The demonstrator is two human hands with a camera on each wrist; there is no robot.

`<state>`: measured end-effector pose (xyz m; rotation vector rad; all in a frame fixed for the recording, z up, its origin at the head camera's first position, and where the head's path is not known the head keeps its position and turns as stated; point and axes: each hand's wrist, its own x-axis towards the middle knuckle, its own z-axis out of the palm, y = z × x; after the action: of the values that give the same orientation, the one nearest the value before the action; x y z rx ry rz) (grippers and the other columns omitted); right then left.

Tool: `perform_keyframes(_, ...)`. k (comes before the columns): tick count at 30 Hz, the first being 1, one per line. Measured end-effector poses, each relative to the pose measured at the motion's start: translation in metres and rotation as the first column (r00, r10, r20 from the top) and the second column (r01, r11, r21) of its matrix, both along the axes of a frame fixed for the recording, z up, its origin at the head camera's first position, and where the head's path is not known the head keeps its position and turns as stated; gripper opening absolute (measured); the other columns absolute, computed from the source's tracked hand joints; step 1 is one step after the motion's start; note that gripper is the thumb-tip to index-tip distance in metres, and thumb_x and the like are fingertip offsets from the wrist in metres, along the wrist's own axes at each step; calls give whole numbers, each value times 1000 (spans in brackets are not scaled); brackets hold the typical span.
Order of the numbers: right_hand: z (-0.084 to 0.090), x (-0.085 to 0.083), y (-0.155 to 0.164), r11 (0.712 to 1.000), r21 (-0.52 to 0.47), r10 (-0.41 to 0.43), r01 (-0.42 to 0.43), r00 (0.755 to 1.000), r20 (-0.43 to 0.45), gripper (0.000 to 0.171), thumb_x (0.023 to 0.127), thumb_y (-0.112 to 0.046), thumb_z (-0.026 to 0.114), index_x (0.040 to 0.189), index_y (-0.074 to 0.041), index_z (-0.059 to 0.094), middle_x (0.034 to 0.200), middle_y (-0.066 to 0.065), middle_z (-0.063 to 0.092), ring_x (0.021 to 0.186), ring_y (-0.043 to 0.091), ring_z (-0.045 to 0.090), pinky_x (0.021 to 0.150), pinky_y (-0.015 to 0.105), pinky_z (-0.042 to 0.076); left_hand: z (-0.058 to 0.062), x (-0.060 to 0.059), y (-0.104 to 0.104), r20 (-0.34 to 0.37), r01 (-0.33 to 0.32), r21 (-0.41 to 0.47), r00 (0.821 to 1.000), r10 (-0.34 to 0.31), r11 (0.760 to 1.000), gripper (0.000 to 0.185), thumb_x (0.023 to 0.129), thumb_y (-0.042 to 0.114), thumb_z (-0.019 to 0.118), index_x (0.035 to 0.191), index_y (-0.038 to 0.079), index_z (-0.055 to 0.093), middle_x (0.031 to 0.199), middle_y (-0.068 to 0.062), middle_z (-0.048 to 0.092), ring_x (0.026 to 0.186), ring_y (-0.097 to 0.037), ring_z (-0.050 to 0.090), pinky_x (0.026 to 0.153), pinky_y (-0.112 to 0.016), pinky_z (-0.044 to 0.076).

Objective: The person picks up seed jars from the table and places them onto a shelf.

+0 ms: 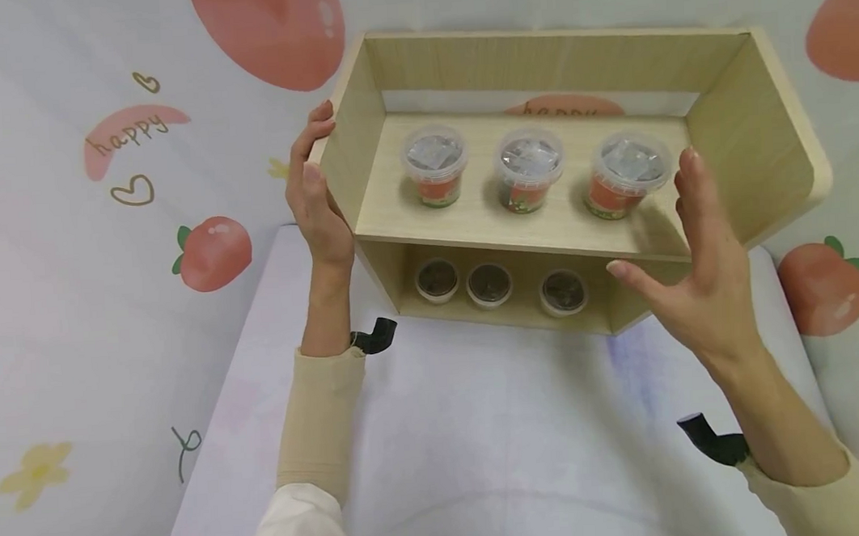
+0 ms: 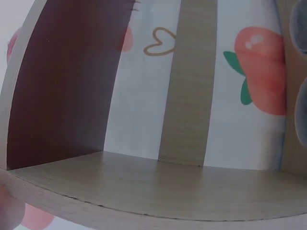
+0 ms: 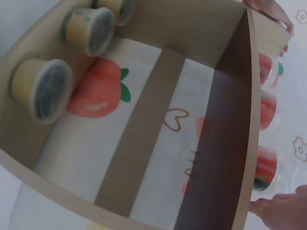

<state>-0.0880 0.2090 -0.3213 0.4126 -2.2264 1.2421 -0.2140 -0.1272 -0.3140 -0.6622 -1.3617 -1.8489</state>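
A two-tier pale wooden shelf (image 1: 522, 227) stands before me. My left hand (image 1: 322, 205) grips the edge of its upper left side panel, with the thumb in front and fingers behind. My right hand (image 1: 715, 285) is spread beside the rightmost clear-lidded cup (image 1: 625, 181), fingers up along its right side and thumb at the shelf's front edge. In the right wrist view the same cup (image 3: 266, 167) shows a red label close to that hand. A middle cup (image 1: 529, 174) and a left cup (image 1: 435, 170) stand upright along the upper tier.
On the lower tier sit three dark-topped cups, a left one (image 1: 437, 280), a middle one (image 1: 489, 285) and a right one (image 1: 564, 292). A pale table (image 1: 482, 443) lies under the shelf. Behind hangs a white cloth (image 1: 53, 320) printed with peaches and hearts.
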Motion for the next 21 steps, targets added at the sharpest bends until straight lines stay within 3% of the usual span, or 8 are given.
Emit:
perform_keyframes(5, -8, 22, -6, 993, 84, -68, 80, 989, -135, 100, 84, -64, 65, 142, 13, 39, 150, 20, 44, 137, 32, 44, 113, 29, 34, 0, 2, 1, 24, 2, -17, 1000, -1, 1000, 50, 90, 17, 32, 119, -14, 58, 131, -18, 60, 133, -30, 47, 114, -47, 30)
perform_keyframes(10, -25, 32, -5, 991, 57, -101, 119, 963, -249, 81, 87, -57, 66, 126, 13, 53, 130, 25, 60, 125, 31, 55, 107, 27, 39, -3, 9, -9, 140, 47, -46, 989, -41, 998, 50, 96, 8, 31, 139, -9, 50, 144, -15, 52, 137, -25, 44, 115, -43, 30)
perform_keyframes(12, -35, 36, -2, 989, 49, -120, 140, 950, -288, 73, 88, -53, 67, 121, 12, 58, 123, 25, 64, 120, 31, 58, 106, 27, 40, -10, 10, -19, 197, 40, -106, 980, -18, 994, 50, 100, 15, 35, 144, -8, 45, 146, -11, 51, 138, -22, 43, 116, -40, 30)
perform_keyframes(14, -45, 39, 2, 986, 51, -131, 156, 937, -323, 67, 88, -50, 66, 117, 10, 60, 117, 24, 66, 115, 31, 61, 105, 27, 42, -21, 11, -29, 254, 1, -191, 966, 49, 982, 52, 102, 32, 41, 137, -4, 54, 132, -8, 61, 125, -17, 53, 109, -34, 37)
perform_keyframes(17, -59, 43, 7, 983, 56, -145, 177, 918, -370, 60, 89, -47, 66, 112, 9, 64, 109, 24, 68, 104, 35, 63, 102, 24, 44, -39, 16, -42, 299, -71, -359, 936, 186, 931, 69, 97, 60, 45, 119, -3, 63, 106, -4, 67, 99, -11, 59, 90, -25, 45)
perform_keyframes(19, -68, 45, 12, 980, 92, -129, 178, 910, -395, 55, 91, -44, 65, 109, 8, 65, 105, 24, 68, 96, 40, 62, 102, 23, 44, -50, 21, -50, 299, -100, -457, 918, 258, 884, 77, 93, 69, 44, 109, -3, 64, 93, -6, 67, 86, -11, 58, 79, -24, 45)
perform_keyframes(21, -76, 47, 18, 973, 150, -97, 173, 906, -412, 50, 93, -41, 63, 107, 7, 65, 101, 25, 67, 89, 44, 60, 102, 22, 42, -61, 25, -58, 276, -107, -550, 913, 301, 828, 79, 93, 70, 41, 115, -2, 66, 99, -9, 71, 91, -12, 62, 83, -25, 47)
